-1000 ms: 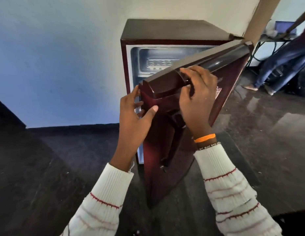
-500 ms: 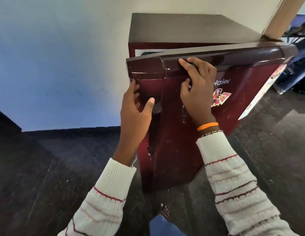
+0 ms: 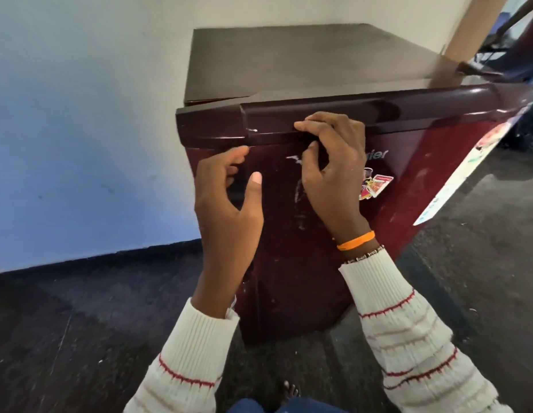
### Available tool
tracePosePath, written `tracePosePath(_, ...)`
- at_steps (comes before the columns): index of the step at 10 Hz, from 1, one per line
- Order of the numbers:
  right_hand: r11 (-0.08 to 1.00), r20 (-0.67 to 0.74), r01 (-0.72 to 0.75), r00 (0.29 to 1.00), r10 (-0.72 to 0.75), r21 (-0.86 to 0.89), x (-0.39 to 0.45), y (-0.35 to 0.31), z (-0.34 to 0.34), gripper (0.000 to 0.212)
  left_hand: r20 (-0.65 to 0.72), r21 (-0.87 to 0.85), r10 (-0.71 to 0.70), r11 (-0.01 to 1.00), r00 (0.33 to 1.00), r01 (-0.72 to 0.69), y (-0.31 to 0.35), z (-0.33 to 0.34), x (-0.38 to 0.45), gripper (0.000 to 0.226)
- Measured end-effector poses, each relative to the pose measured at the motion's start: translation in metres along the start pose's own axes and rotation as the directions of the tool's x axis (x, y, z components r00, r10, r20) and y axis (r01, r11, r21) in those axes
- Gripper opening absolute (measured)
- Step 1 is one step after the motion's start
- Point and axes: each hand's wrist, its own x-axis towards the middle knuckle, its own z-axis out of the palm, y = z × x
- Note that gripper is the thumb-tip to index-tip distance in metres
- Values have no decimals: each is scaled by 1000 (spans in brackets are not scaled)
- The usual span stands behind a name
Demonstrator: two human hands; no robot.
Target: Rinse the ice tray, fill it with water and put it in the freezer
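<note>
Pressing the fridge door [image 3: 333, 263] nearly shut from its earlier open swing, our right hand [image 3: 333, 174] rested spread on it, left hand [image 3: 229, 204] open beside; freezer step seemingly done.

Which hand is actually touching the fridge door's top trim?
The right hand, the one with the orange wristband: its fingers rest on the trim. The left hand hovers open lower down.

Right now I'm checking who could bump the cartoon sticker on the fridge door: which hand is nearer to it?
Right. The right hand lies beside the cartoon sticker, fingers on the door's top trim; the left hand is farther left, near the door's edge.
</note>
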Motion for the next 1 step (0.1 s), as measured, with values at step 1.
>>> tracePosePath(1,991,-29,-125,991,127,54,1,-2,-20,25,244,-129,0,991,970,32,11,18,-2,20)
